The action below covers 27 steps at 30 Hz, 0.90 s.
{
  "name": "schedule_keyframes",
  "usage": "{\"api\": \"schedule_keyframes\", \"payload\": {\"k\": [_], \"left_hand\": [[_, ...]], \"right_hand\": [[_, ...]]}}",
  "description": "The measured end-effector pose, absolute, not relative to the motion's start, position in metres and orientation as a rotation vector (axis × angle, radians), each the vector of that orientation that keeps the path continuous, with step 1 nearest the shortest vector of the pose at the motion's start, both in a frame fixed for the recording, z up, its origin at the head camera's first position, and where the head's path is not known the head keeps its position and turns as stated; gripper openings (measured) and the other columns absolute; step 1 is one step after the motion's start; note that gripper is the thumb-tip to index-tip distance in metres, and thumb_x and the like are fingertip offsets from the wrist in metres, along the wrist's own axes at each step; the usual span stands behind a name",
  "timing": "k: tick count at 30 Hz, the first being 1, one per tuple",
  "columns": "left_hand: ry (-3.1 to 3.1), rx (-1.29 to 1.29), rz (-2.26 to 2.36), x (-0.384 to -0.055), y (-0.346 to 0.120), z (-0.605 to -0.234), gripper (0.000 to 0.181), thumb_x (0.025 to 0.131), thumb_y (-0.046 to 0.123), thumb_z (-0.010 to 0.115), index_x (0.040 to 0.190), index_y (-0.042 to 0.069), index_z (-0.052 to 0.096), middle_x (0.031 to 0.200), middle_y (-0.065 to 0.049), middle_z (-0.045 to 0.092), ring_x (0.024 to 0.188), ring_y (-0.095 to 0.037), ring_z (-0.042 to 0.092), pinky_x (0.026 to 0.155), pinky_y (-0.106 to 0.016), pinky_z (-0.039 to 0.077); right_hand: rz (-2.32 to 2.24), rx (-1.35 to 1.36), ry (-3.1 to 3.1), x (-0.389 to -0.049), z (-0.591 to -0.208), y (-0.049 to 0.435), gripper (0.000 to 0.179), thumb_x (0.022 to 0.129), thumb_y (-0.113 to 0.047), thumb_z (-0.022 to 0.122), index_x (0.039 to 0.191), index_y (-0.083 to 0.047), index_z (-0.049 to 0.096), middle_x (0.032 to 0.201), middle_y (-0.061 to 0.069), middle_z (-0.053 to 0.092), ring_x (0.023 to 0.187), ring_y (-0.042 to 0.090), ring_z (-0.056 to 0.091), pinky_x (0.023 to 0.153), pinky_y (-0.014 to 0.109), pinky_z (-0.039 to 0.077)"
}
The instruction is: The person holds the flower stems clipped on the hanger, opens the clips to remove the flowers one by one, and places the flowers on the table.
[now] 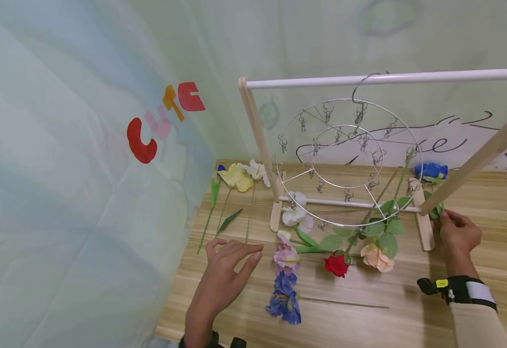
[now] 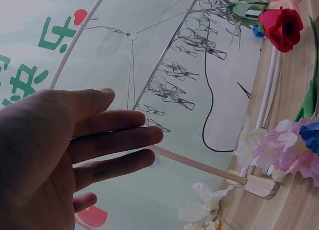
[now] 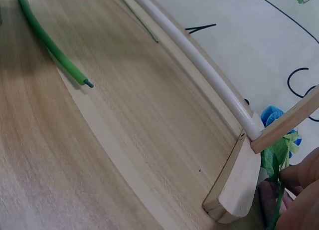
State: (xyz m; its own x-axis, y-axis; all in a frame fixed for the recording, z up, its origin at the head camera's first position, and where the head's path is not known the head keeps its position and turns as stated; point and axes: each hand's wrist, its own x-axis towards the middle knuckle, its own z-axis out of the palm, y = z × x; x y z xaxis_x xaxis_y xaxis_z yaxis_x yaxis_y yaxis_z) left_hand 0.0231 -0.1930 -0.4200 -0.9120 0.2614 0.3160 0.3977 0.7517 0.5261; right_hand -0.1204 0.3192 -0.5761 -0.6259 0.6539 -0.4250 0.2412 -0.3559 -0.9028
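At the far right of the table, my right hand [image 1: 459, 232] pinches the leafy green stem of a blue flower [image 1: 430, 170] between thumb and fingers. In the right wrist view, its green leaves [image 3: 273, 157] show beside the fingertips, just past the rack's wooden foot [image 3: 232, 185]. My left hand [image 1: 231, 270] hovers above the table's left side, fingers extended, holding nothing. Closest to it lie a pink flower [image 1: 286, 258] and a blue-purple flower [image 1: 284, 299]. A round wire clip hanger [image 1: 364, 142] hangs by its hook from the rack's white bar [image 1: 314, 82].
A green stem [image 1: 403, 176] reaches from a clip at the ring's right into leaves above a peach rose [image 1: 377, 258]. Beside it is a red rose [image 1: 337, 265]. A white flower [image 1: 297, 212] lies by the rack's left foot. Yellow flowers [image 1: 237, 177] lie back left.
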Motion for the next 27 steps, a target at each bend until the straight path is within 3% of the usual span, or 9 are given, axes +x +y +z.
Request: {"api": "schedule_keyframes", "payload": {"k": [7,10,14,18,24,27], "left_hand": [[-2.731,-0.530,-0.887,0.023,-0.193,-0.419,0.021,0.105,0.025,0.069,0.124,0.025,0.078,0.115,0.014,0.079,0.107,-0.007,0.071,0.106,-0.054,0.027],[-2.735,-0.530,-0.887,0.023,-0.193,-0.419,0.021,0.105,0.026,0.069,0.124,0.025,0.079,0.115,0.015,0.079,0.108,-0.006,0.070,0.106,-0.053,0.027],[-2.745,-0.525,-0.883,0.024,-0.193,-0.418,0.021,0.105,0.027,0.069,0.124,0.026,0.079,0.114,0.016,0.079,0.108,-0.005,0.070,0.107,-0.052,0.027],[-2.747,-0.522,-0.889,0.024,-0.193,-0.418,0.021,0.105,0.027,0.069,0.124,0.027,0.078,0.114,0.017,0.079,0.108,-0.005,0.070,0.107,-0.052,0.027],[-2.759,-0.523,-0.912,0.024,-0.193,-0.417,0.021,0.107,0.029,0.066,0.124,0.027,0.078,0.112,0.016,0.079,0.108,-0.004,0.069,0.108,-0.052,0.026],[-2.761,-0.524,-0.921,0.025,-0.194,-0.417,0.022,0.107,0.029,0.065,0.125,0.027,0.078,0.111,0.014,0.080,0.107,-0.004,0.069,0.108,-0.052,0.026]], "right_hand": [[1.729,-1.090,-2.005,-0.122,-0.584,0.324,0.035,0.099,-0.015,0.071,0.075,-0.040,0.069,0.059,-0.027,0.055,0.055,-0.012,0.053,0.051,0.006,0.042],[1.592,-1.053,-2.125,-0.122,-0.585,0.325,0.029,0.099,-0.020,0.071,0.079,-0.042,0.071,0.056,-0.033,0.052,0.055,-0.014,0.049,0.053,0.006,0.039],[1.475,-1.042,-2.226,-0.122,-0.584,0.325,0.010,0.099,-0.026,0.071,0.097,-0.027,0.081,0.055,-0.039,0.047,0.060,-0.014,0.045,0.060,0.009,0.037],[1.440,-1.064,-2.272,-0.122,-0.585,0.324,0.020,0.099,-0.029,0.070,0.109,-0.016,0.082,0.054,-0.041,0.045,0.064,-0.015,0.042,0.066,0.012,0.034],[1.387,-1.081,-2.312,-0.124,-0.588,0.323,0.042,0.099,-0.030,0.068,0.125,0.003,0.076,0.052,-0.043,0.040,0.062,-0.016,0.039,0.066,0.013,0.032],[1.390,-1.080,-2.313,-0.125,-0.589,0.324,0.042,0.099,-0.030,0.068,0.126,0.002,0.076,0.051,-0.044,0.040,0.061,-0.017,0.040,0.067,0.013,0.032]]}}
